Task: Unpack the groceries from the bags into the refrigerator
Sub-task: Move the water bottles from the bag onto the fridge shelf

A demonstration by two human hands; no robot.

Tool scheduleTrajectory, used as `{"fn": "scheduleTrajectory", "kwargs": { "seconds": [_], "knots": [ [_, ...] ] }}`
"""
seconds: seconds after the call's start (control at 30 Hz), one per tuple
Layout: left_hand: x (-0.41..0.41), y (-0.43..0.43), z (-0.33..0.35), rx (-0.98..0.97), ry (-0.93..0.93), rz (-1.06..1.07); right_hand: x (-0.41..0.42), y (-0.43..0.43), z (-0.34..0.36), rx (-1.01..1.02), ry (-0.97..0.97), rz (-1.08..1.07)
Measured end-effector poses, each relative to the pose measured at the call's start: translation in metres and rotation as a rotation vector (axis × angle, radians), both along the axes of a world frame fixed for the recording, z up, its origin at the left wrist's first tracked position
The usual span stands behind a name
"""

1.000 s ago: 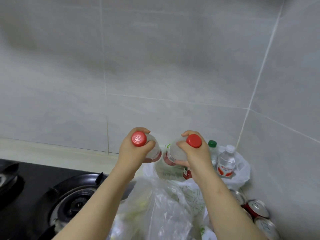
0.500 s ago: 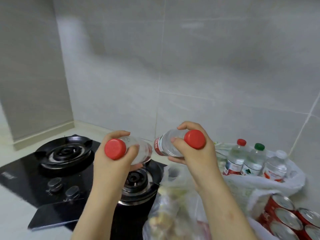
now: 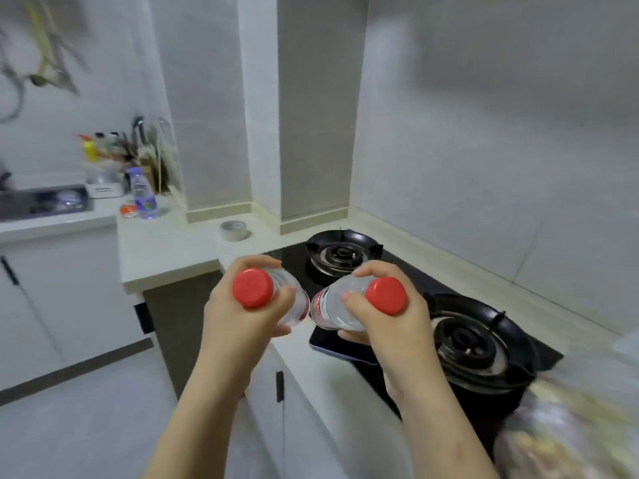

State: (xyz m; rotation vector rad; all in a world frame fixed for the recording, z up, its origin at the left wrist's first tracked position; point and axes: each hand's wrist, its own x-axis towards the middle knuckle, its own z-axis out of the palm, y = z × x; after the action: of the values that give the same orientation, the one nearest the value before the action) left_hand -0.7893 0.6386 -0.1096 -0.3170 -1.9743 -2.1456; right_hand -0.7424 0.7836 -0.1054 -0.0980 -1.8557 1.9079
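My left hand (image 3: 242,319) grips a clear water bottle with a red cap (image 3: 253,288), its cap pointing at me. My right hand (image 3: 387,323) grips a second clear bottle with a red cap (image 3: 332,305) and a red label; the two bottle bodies angle toward each other. Both are held in the air over the front edge of the counter, beside the black gas stove (image 3: 345,252). A blurred plastic grocery bag (image 3: 567,433) lies at the lower right. No refrigerator is in view.
A roll of tape (image 3: 235,230) sits on the white counter (image 3: 166,250) behind the stove. Farther left stand a water bottle with a blue label (image 3: 143,194), a sink (image 3: 45,202) and a rack of utensils (image 3: 138,146). White cabinets and grey floor are below.
My view has swung left, away from the bags and cans toward the stove corner and sink. Both hands still hold their bottles, carried left along with the turn.
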Motion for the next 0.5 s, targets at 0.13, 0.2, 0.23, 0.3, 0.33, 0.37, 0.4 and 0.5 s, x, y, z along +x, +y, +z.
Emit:
{"fn": "scheduleTrajectory", "kwargs": {
  "seconds": [0.13, 0.2, 0.23, 0.3, 0.33, 0.37, 0.4, 0.5],
  "knots": [
    [0.007, -0.062, -0.008, -0.049, -0.038, 0.156, -0.016, -0.058, -0.010, -0.004, -0.029, 0.154],
    [0.015, -0.091, -0.012, -0.061, -0.056, 0.251, -0.022, -0.087, -0.015, 0.014, -0.039, 0.242],
    [0.020, -0.105, -0.014, -0.059, -0.064, 0.301, -0.024, -0.101, -0.018, 0.023, -0.042, 0.281],
    [0.033, -0.130, -0.017, -0.050, -0.078, 0.397, -0.026, -0.129, -0.022, 0.055, -0.050, 0.362],
    [0.041, -0.142, -0.019, -0.049, -0.084, 0.445, -0.026, -0.143, -0.024, 0.069, -0.053, 0.411],
    [0.049, -0.154, -0.020, -0.050, -0.088, 0.493, -0.025, -0.156, -0.025, 0.071, -0.058, 0.463],
    [0.058, -0.164, -0.021, -0.054, -0.092, 0.542, -0.023, -0.169, -0.026, 0.064, -0.066, 0.519],
    [0.089, -0.192, -0.024, -0.055, -0.106, 0.686, -0.013, -0.204, -0.028, 0.081, -0.091, 0.700]
  ]
}}
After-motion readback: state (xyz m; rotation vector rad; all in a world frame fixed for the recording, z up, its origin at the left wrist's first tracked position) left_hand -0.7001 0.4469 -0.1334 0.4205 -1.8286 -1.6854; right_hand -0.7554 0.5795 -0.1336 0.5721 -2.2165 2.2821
